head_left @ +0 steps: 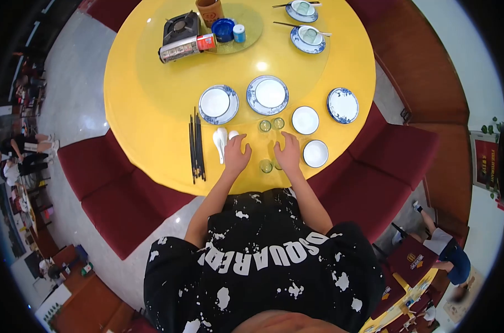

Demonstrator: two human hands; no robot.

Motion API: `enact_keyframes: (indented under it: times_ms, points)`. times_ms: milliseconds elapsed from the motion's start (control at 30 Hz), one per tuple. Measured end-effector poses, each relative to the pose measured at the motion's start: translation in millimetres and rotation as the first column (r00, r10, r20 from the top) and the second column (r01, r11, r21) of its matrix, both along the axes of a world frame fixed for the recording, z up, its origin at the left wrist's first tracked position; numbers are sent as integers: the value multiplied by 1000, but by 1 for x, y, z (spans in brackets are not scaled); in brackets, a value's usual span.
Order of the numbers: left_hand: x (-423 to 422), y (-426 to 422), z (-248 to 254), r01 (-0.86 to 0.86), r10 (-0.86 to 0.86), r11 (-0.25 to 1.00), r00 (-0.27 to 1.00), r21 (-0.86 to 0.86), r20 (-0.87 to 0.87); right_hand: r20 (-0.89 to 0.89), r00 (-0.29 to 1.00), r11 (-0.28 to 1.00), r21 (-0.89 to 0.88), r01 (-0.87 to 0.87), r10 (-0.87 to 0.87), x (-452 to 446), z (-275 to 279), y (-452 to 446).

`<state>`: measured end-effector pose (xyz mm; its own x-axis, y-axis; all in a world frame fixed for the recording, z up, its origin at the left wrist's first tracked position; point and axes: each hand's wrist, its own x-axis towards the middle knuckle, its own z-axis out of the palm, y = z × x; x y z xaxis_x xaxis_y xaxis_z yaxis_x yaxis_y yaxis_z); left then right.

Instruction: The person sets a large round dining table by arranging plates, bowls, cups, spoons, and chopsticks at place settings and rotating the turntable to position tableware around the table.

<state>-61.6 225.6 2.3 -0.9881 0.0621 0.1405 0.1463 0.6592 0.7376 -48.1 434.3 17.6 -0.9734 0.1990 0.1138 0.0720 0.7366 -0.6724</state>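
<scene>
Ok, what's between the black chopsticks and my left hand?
White spoons lie between the black chopsticks and your left hand, as the head view shows.

Near your edge of the table, white spoons lie handles toward you; small greenish glasses stand farther right.

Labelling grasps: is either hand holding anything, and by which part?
Nothing visibly held: the left hand is at the white spoons, contact unclear; the right hand is open beside the glasses.
</scene>
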Motion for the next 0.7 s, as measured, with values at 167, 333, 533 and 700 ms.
enact_keyframes:
  times_ms: [167, 333, 533, 700]
  points:
    - [33, -30, -36, -357, 356, 908, 933, -219, -49, 89, 973, 969, -153, -196, 211, 4, 0, -19]
    - [58, -49, -52, -389, 460, 880, 840, -272, 287, 410, 780, 871, -85, -483, 472, -9, -36, -79]
    - [38, -69, -58, -329, 426, 902, 782, -279, 455, 598, 668, 843, -25, -538, 444, -32, -28, -115]
    - [35, -77, -46, -294, 369, 927, 827, -232, 424, 652, 655, 867, -10, -498, 383, -34, -31, -122]
